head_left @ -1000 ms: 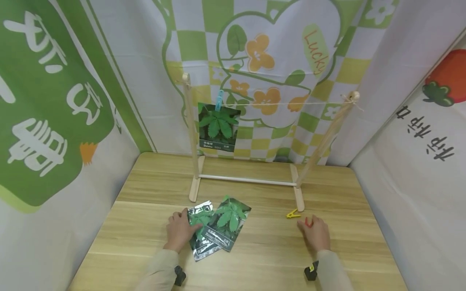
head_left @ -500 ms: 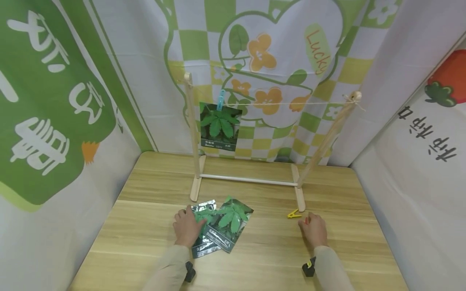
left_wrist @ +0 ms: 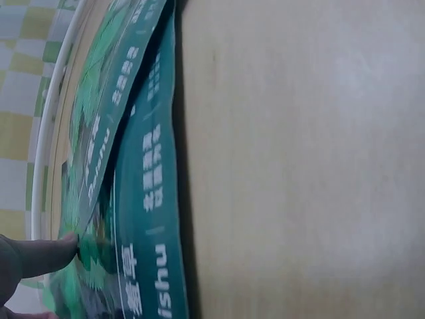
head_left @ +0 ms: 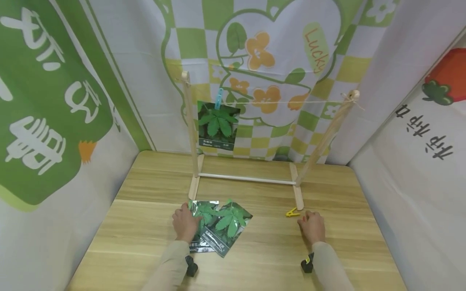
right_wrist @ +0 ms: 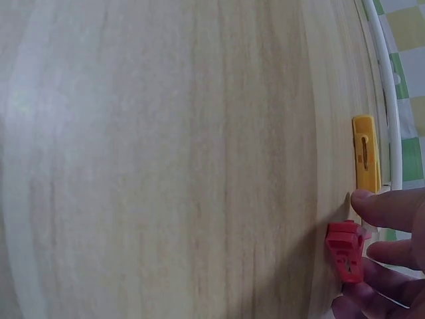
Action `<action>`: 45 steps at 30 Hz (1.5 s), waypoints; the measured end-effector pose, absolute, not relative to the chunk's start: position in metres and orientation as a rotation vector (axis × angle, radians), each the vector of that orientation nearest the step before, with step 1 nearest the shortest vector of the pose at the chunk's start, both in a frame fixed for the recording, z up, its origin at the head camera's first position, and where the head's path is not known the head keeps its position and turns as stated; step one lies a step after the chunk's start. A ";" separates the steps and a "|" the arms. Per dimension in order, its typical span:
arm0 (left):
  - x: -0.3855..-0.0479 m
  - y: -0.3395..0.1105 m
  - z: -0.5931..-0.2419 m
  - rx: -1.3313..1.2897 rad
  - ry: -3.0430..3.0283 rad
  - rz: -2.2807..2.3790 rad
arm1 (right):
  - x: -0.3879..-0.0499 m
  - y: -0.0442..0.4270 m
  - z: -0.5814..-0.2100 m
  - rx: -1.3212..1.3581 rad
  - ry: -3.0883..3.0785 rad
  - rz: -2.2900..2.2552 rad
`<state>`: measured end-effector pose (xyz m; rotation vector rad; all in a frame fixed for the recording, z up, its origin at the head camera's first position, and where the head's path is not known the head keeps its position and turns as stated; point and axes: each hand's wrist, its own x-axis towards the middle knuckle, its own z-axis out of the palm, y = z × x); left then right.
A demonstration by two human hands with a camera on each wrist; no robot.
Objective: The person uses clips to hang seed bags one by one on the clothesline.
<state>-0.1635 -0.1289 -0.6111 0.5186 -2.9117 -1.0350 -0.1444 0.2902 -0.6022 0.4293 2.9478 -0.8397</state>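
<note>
Two green-leaf seed packets overlap on the table in front of me. My left hand (head_left: 185, 223) holds the left edge of the lower packet (head_left: 204, 209), its thumb (left_wrist: 50, 256) on the printed face. The other packet (head_left: 226, 227) lies askew across it on the right. My right hand (head_left: 313, 227) has its fingers about a small red clothespin (right_wrist: 345, 249) low over the table; in the head view the hand mostly hides it. A yellow clothespin (right_wrist: 365, 153) lies just beyond the right thumb.
Behind the packets stands a wooden rack (head_left: 299, 196) with a string (head_left: 276, 102) between its posts. From the string's left part hangs another seed packet (head_left: 217, 125), clipped by a blue clothespin (head_left: 219, 99). Printed curtains (head_left: 127, 60) surround the table (head_left: 255, 266).
The lower packet has turned from a tilt to nearly straight under my left hand, which moved slightly right. My right hand has shifted slightly left, and less of the red clothespin shows.
</note>
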 end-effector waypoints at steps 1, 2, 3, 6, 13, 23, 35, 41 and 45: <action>-0.164 -0.130 -0.611 0.522 -2.904 -1.050 | -0.144 0.291 -0.602 0.425 2.953 -0.843; -0.165 -0.131 -0.612 0.522 -2.896 -1.059 | -0.145 0.291 -0.603 0.422 2.963 -0.844; -0.165 -0.133 -0.612 0.520 -2.891 -1.069 | -0.145 0.292 -0.603 0.437 2.968 -0.861; -0.164 -0.135 -0.612 0.499 -2.871 -1.092 | -0.143 0.295 -0.604 0.514 3.026 -0.858; -0.165 -0.148 -0.606 0.529 -2.817 -1.185 | -0.137 0.300 -0.599 0.666 2.995 -0.859; -0.166 -0.161 -0.598 0.709 -2.773 -1.498 | -0.143 0.289 -0.596 0.618 2.978 -0.815; -0.164 -0.175 -0.599 0.776 -2.738 -1.722 | -0.147 0.293 -0.598 0.495 3.056 -0.804; -0.162 -0.181 -0.598 0.823 -2.666 -1.836 | -0.145 0.291 -0.599 0.529 3.033 -0.835; -0.162 -0.189 -0.597 0.845 -2.631 -1.850 | -0.145 0.293 -0.601 0.544 2.984 -0.906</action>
